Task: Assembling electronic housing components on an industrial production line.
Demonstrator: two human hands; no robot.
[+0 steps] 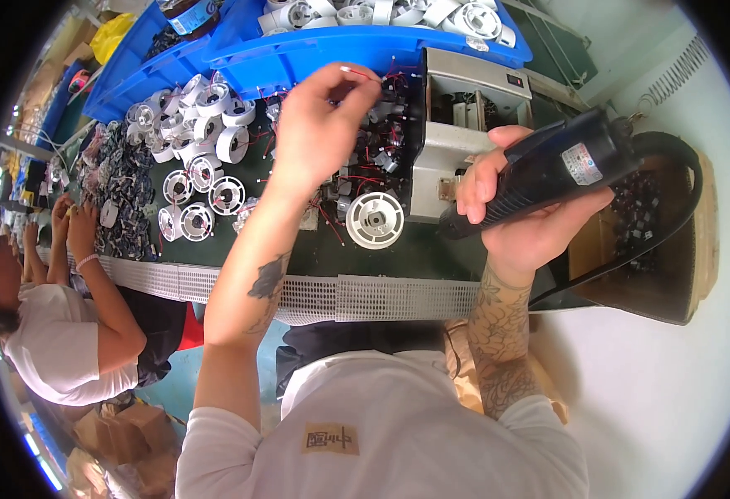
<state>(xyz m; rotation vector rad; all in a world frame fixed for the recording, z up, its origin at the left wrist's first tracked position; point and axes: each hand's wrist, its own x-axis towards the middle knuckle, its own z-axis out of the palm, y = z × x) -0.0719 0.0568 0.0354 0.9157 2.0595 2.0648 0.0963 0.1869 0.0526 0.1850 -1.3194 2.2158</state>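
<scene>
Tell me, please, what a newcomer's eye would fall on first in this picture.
Most likely the bulky black handheld tool, held in the right grip right of centre. Next might come the blue bin at the top, heaped with white round parts. Near the upper middle, the left grip pinches a thin red wire with a white end.

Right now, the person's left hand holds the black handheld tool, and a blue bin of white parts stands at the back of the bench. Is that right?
Not quite: the head view shows the right hand holding the black handheld tool. A blue bin of white parts does stand at the back of the bench.
</scene>
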